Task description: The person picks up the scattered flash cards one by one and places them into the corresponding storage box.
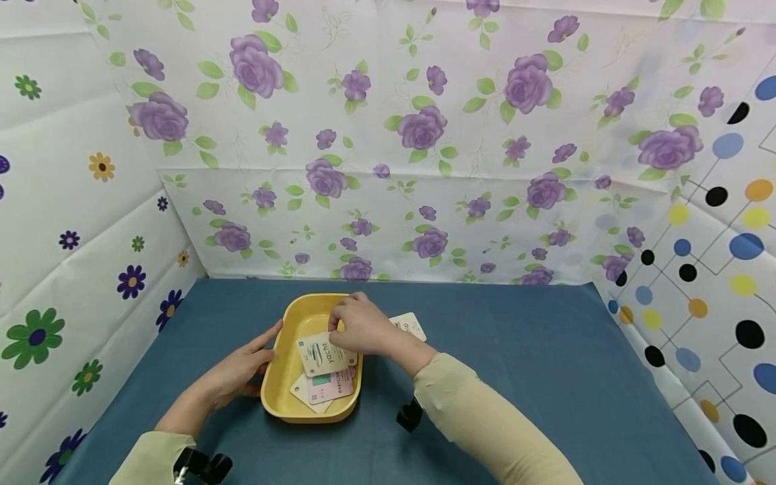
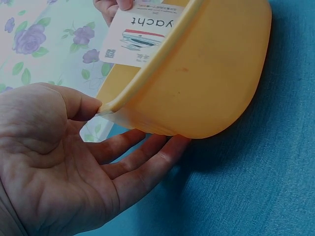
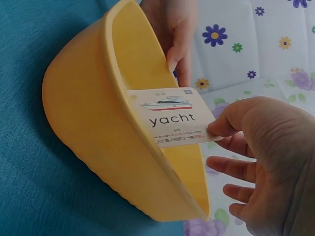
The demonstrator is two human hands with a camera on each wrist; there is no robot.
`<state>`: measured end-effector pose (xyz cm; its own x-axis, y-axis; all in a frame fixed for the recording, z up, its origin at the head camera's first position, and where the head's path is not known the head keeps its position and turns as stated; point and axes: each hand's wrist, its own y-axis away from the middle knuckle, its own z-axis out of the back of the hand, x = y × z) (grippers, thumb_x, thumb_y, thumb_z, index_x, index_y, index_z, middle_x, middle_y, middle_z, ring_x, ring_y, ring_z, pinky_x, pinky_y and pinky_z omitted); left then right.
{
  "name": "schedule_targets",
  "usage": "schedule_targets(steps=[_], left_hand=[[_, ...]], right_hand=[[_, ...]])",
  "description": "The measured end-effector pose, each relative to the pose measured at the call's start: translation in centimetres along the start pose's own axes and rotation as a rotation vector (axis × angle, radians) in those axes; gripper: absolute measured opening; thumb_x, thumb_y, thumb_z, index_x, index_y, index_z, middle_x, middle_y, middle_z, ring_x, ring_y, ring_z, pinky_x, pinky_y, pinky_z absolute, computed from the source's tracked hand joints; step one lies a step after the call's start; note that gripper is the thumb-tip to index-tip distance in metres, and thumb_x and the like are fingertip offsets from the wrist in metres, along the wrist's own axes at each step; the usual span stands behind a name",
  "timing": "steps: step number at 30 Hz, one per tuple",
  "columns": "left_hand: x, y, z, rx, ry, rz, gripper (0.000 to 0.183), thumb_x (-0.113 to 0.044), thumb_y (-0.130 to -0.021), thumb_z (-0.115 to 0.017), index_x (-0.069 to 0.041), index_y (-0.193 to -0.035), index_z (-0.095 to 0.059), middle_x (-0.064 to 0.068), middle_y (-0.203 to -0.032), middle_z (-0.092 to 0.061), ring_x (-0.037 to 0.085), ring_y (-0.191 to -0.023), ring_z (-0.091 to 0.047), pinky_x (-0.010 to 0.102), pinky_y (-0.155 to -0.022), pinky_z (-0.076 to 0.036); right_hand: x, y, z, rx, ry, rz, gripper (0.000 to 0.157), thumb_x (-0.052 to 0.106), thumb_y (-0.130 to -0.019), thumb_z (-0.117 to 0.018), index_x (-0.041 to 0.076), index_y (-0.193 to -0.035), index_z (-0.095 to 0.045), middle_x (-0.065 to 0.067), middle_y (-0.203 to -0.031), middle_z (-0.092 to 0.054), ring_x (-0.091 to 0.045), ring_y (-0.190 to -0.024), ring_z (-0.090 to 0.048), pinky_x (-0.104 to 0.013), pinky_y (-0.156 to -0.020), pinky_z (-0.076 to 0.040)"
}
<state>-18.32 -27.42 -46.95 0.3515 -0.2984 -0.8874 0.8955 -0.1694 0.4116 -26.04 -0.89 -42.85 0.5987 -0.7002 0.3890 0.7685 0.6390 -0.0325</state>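
Observation:
My right hand [image 1: 364, 327] is over a yellow plastic basin [image 1: 273, 397], its thumb and index finger pinching the corner of a white card [image 3: 172, 118] printed "yacht" with a boat picture. The other fingers stay off the card. That card overlaps the basin's opening. Below it in the basin lie a pink card [image 1: 332, 387] reading "exercise", partly covered, and a pale card [image 1: 300, 389] mostly hidden under the pink one. At the basin's left side, my left hand [image 1: 236, 374] rests its fingertips on the outer wall, the thumb [image 2: 83, 105] at the rim.
Another white card [image 1: 409, 325] lies on the blue cloth [image 1: 515, 350] beyond my right wrist, which partly hides it. Flower-patterned sheets [image 1: 376, 141] stand at the back and left, and a dotted sheet [image 1: 715, 269] stands at the right.

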Motion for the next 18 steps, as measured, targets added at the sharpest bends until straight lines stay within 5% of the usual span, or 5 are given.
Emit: schedule_targets(steps=[18], left_hand=[[-0.04, -0.02, -0.03, 0.002, 0.004, -0.003, 0.064, -0.026, -0.111, -0.043, -0.039, -0.165, -0.010, 0.028, -0.160, -0.029, 0.032, -0.117, -0.061, 0.052, -0.080, -0.056]], right_hand=[[0.21, -0.11, -0.33, 0.031, 0.060, 0.016, 0.011, 0.029, -0.098, -0.063, 0.028, -0.090, -0.070, 0.002, -0.126, -0.064, -0.031, -0.143, -0.038, -0.041, -0.118, -0.028]])
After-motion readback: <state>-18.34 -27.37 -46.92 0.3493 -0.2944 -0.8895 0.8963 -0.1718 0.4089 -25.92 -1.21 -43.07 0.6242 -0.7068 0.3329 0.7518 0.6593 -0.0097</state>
